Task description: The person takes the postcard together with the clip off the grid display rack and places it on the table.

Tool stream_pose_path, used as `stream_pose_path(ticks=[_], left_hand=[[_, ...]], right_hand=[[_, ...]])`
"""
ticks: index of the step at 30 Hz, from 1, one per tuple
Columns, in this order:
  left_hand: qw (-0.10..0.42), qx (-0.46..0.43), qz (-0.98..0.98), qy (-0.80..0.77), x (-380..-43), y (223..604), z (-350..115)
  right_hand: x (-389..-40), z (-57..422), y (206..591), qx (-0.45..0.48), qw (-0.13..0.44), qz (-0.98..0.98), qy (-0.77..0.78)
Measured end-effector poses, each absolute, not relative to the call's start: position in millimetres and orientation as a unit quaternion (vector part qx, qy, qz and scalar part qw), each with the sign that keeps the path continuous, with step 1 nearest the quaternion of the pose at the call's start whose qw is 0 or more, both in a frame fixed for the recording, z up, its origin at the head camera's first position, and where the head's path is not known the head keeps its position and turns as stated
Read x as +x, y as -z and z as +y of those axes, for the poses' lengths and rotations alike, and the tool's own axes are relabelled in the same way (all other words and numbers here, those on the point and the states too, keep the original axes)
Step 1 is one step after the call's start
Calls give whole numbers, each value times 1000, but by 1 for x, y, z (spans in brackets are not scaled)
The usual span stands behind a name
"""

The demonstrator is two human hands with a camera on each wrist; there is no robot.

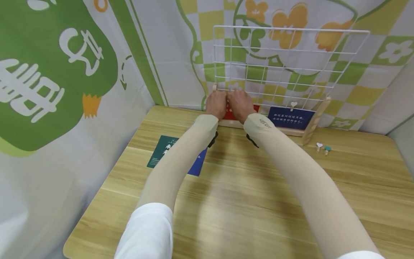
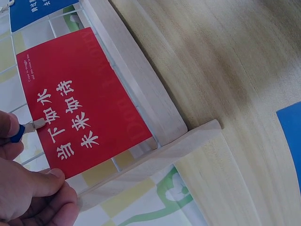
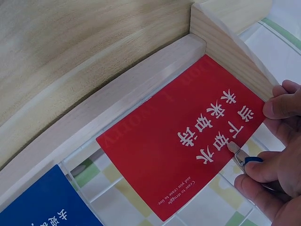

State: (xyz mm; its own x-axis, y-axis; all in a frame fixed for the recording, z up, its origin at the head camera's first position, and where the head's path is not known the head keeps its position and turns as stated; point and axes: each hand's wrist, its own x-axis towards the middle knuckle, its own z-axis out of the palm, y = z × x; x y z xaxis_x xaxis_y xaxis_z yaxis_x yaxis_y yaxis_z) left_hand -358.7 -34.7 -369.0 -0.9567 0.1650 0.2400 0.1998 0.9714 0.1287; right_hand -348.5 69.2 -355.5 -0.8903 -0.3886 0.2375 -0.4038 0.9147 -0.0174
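A red card with white writing [image 2: 96,94] lies against the white wire grid [image 1: 291,29], low at its left end, above the wooden stand's base bar [image 2: 141,75]. My left hand [image 1: 216,104] pinches a lower-left corner area of the card, thumb on its face, as the left wrist view shows. Beside it, my right hand [image 1: 240,104] pinches a small wooden clothespin with a blue top [image 3: 242,159]. The clothespin's tip overlaps the card's edge. To the right, a dark blue card [image 1: 291,118] hangs on the grid under a white heart clothespin [image 1: 293,104].
On the table [image 1: 242,201], a dark green card [image 1: 160,151] and a blue card [image 1: 197,165] lie left, partly behind my left forearm. Two small clothespins, one white-topped [image 1: 319,146] and one teal-topped [image 1: 327,149], lie right of the stand's side leg [image 1: 315,122]. Printed cloth hangs behind.
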Motion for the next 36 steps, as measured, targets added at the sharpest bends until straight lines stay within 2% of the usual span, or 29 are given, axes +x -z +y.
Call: stream_pose_path(ticks=[22, 36], left_hand=[[118, -97, -986, 71, -356, 369, -35], [103, -94, -989, 56, -357, 369, -34]], right_hand=[[-343, 70, 363, 205, 148, -967, -30], [-343, 73, 367, 217, 164, -962, -4]])
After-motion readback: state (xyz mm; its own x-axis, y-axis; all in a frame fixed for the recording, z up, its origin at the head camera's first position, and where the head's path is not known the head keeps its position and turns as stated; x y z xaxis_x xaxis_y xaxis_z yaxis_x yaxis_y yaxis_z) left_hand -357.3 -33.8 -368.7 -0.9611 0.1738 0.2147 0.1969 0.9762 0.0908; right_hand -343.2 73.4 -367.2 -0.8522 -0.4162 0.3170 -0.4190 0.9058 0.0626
